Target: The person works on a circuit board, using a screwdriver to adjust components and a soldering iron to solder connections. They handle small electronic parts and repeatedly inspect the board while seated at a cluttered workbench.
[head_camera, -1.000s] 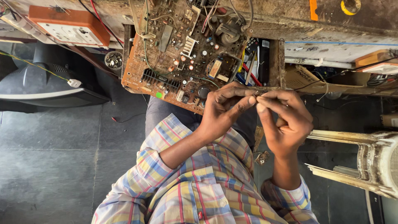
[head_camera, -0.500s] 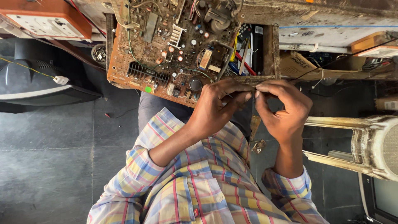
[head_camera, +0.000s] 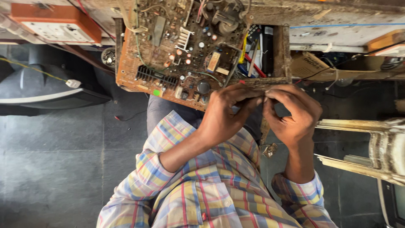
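Both hands met at about 3 o'clock from the circuit board [head_camera: 181, 50]. Left hand [head_camera: 223, 116] and right hand [head_camera: 293, 112] were curled tight, fingertips pinching something too small to make out. Best kept steady, close to the drawer [head_camera: 263, 55] edge.

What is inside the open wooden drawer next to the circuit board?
The drawer holds hand tools with yellow, red and dark handles, packed together. Its bottom and front part are hidden behind both hands.
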